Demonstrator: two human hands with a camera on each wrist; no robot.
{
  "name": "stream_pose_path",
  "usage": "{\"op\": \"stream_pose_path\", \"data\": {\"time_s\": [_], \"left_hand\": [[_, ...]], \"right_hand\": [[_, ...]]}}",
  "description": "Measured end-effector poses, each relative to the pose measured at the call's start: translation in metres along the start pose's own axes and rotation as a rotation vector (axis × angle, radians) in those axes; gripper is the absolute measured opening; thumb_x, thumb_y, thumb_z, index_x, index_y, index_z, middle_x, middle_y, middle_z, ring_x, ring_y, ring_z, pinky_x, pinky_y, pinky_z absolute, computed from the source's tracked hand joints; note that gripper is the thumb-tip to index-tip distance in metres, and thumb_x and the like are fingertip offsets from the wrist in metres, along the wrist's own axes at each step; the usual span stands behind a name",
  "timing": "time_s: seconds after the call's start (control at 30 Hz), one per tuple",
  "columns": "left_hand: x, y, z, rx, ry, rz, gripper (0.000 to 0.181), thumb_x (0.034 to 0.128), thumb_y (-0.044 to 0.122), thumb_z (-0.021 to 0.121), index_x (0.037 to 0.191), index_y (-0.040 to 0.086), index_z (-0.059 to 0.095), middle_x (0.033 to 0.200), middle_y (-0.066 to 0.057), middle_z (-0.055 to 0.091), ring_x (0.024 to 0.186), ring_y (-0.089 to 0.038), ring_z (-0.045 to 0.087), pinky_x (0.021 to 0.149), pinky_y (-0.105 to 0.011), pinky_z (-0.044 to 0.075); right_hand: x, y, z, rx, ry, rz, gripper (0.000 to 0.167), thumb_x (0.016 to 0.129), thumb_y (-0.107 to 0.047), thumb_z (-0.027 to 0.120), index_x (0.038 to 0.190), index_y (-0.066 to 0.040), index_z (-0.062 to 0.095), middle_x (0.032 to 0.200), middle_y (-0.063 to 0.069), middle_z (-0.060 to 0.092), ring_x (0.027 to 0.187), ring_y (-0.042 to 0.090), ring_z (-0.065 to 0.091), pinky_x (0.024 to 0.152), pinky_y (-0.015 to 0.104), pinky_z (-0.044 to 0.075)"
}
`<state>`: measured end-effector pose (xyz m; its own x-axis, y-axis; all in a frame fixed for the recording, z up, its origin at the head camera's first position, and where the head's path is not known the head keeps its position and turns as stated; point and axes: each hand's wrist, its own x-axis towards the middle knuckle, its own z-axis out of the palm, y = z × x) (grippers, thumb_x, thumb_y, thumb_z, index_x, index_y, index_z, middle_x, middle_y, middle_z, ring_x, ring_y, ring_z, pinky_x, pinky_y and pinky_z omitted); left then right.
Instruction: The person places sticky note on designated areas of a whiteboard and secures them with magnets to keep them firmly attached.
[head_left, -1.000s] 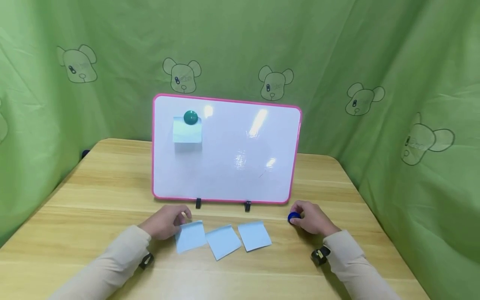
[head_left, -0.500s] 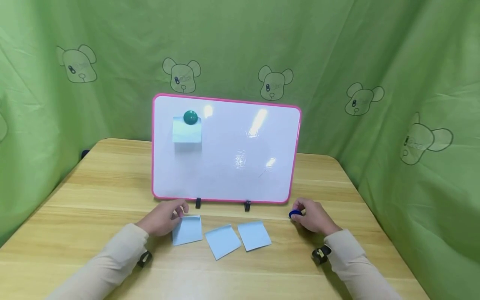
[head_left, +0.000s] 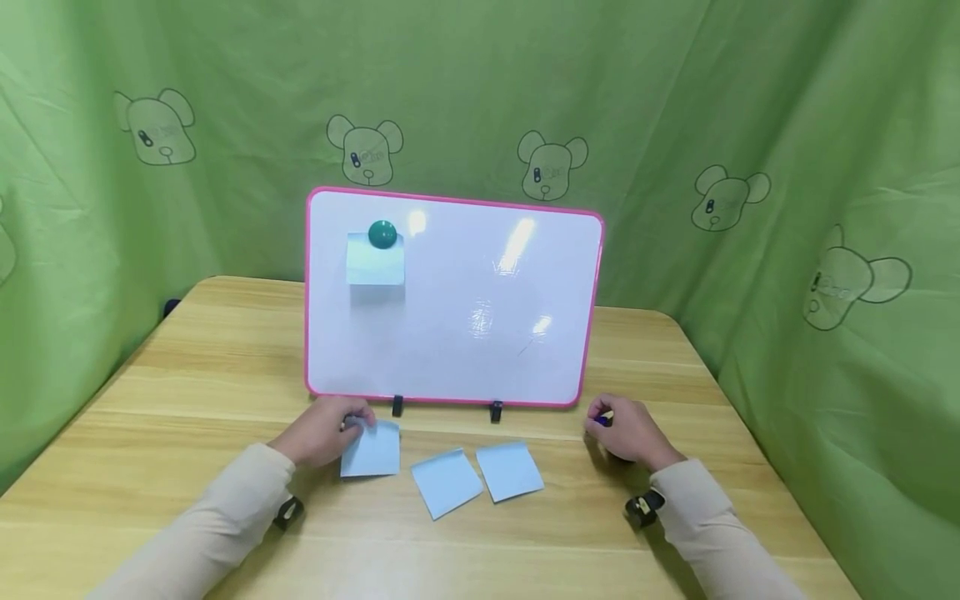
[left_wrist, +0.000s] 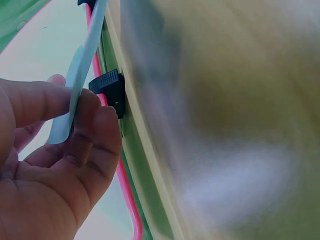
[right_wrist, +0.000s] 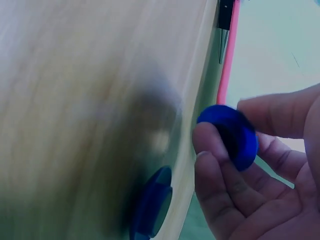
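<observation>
My left hand (head_left: 324,431) pinches the top edge of a light blue sticky note (head_left: 372,454) between thumb and fingers. In the left wrist view that sticky note (left_wrist: 75,90) is seen edge-on, lifted off the table. My right hand (head_left: 628,431) holds a round blue magnet (right_wrist: 235,137) in its fingertips, near the whiteboard's lower right corner. From the head, fingers cover most of this magnet. A second blue round piece (right_wrist: 152,202) lies on the table under the right hand, seen only in the right wrist view. Two more sticky notes, one in the middle (head_left: 447,483) and one at right (head_left: 509,472), lie between the hands.
A pink-framed whiteboard (head_left: 457,350) stands upright on black feet, one at left (head_left: 397,406) and one at right (head_left: 496,412). At its upper left a green magnet (head_left: 382,234) holds a sticky note (head_left: 375,265). Green curtain (head_left: 457,75) surrounds the wooden table (head_left: 420,558).
My left hand has raised the left sticky note off the table, drawing it slightly up and left. My right hand has lifted and tilted the blue magnet, which its fingers now mostly hide.
</observation>
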<state>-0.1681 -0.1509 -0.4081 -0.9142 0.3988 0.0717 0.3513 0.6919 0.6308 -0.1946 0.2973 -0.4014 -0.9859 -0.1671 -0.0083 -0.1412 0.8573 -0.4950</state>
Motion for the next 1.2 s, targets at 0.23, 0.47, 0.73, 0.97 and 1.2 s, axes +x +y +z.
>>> {"op": "stream_pose_path", "data": {"time_s": [0.23,0.47,0.73,0.97,1.2], "left_hand": [[0.002,0.005,-0.004,-0.005,-0.017,-0.062,0.027,0.0817,-0.005,0.068,0.102,0.012,0.068,0.117,-0.009,0.064,0.105,-0.028,0.056,0.094,-0.049,0.048],[0.004,0.007,-0.008,0.003,0.017,-0.01,0.034,0.0779,-0.007,0.07,0.108,0.008,0.066,0.122,-0.012,0.061,0.11,-0.032,0.055,0.096,-0.051,0.046],[0.007,0.007,-0.012,-0.074,0.032,-0.004,0.029,0.0787,-0.007,0.07,0.1,0.011,0.062,0.112,-0.009,0.062,0.085,-0.023,0.057,0.074,-0.038,0.054],[0.011,0.011,-0.017,-0.085,0.065,0.013,0.027,0.0792,-0.006,0.072,0.096,0.012,0.06,0.092,-0.003,0.06,0.076,-0.021,0.051,0.068,-0.034,0.048],[0.016,0.015,-0.021,-0.085,0.072,0.008,0.031,0.0796,-0.005,0.072,0.104,0.011,0.062,0.1,-0.008,0.063,0.083,-0.023,0.057,0.074,-0.038,0.053]], "right_hand": [[0.003,0.0,-0.003,-0.014,0.032,0.002,0.022,0.087,-0.007,0.066,0.107,0.0,0.063,0.105,0.017,0.064,0.087,0.027,0.059,0.076,0.045,0.053],[0.003,-0.001,-0.004,0.009,0.054,-0.004,0.028,0.088,-0.008,0.067,0.113,0.004,0.061,0.112,0.023,0.063,0.096,0.037,0.063,0.083,0.051,0.053],[0.004,-0.002,-0.007,0.023,0.082,-0.01,0.025,0.089,-0.009,0.066,0.111,0.001,0.061,0.109,0.02,0.064,0.089,0.03,0.063,0.077,0.047,0.054],[0.005,-0.004,-0.012,0.031,0.103,-0.008,0.025,0.09,-0.01,0.065,0.112,0.0,0.06,0.108,0.019,0.063,0.087,0.028,0.061,0.073,0.043,0.054],[0.006,-0.007,-0.015,0.045,0.116,-0.003,0.025,0.091,-0.01,0.064,0.114,0.0,0.059,0.109,0.02,0.062,0.088,0.029,0.061,0.071,0.041,0.055]]}}
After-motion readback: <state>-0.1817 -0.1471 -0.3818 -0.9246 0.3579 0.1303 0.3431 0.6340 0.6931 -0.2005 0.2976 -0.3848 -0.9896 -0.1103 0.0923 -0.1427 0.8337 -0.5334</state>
